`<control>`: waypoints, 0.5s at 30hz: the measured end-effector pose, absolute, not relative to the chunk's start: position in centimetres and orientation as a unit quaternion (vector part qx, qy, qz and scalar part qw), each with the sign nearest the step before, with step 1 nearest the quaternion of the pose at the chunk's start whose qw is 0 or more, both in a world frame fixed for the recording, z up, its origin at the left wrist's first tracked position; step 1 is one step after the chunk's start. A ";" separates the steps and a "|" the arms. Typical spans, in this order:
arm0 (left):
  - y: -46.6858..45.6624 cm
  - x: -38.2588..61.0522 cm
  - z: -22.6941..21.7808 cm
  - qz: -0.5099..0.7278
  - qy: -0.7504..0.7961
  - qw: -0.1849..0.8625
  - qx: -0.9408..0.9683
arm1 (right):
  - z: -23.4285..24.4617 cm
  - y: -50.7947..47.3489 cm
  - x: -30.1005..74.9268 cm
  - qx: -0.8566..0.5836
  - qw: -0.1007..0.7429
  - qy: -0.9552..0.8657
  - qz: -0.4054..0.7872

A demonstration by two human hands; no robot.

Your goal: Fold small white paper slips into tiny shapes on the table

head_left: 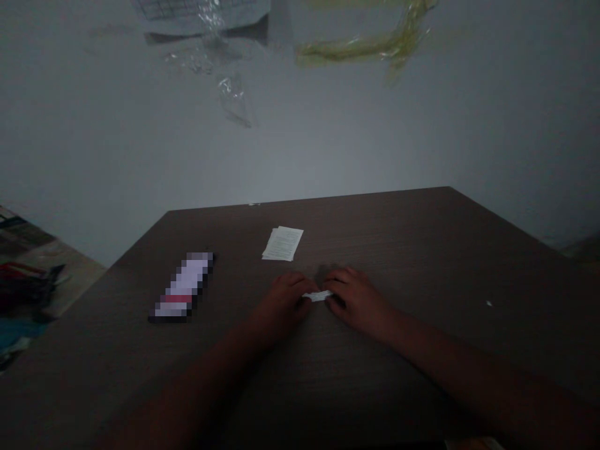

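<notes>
Between my two hands is a small, narrow strip of white paper [318, 295] with faint print on it. My left hand [287, 301] pinches its left end, the fingers curled over it. At the other end, my right hand [355, 296] grips the paper between thumb and fingers. Both hands are low over the brown table. Fingertips cover the ends of the strip, so its full shape is hidden. Just beyond my left hand lies a small stack of printed paper sheets [283, 244], slightly fanned.
A phone with a blurred, lit screen [184, 285] lies on the left of the table [398, 231]. A tiny white scrap [489, 304] is at the right. Behind the table's far edge rises a wall [328, 144] with peeling tape. Dark and coloured items [23, 290] are beyond the left edge.
</notes>
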State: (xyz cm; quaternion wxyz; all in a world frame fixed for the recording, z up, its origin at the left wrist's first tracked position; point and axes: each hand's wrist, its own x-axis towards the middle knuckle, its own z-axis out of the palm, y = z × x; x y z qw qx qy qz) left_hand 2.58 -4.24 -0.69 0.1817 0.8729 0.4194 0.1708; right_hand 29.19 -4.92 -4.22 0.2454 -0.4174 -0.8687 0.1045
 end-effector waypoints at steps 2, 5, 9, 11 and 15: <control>-4.2 2.5 -0.7 0.178 0.419 0.186 0.871 | -4.3 -4.8 29.3 -0.414 0.249 -0.869 0.101; -4.1 2.4 -0.9 0.195 0.414 0.192 0.868 | -4.3 -4.8 29.3 -0.413 0.253 -0.869 0.101; -4.0 2.4 -1.2 0.209 0.416 0.196 0.863 | -4.3 -4.8 29.3 -0.409 0.260 -0.869 0.100; -3.9 2.3 -1.4 0.213 0.412 0.199 0.864 | -4.4 -4.8 29.3 -0.404 0.264 -0.870 0.102; -3.7 2.3 -1.6 0.221 0.400 0.204 0.866 | -4.3 -4.8 29.2 -0.402 0.264 -0.870 0.110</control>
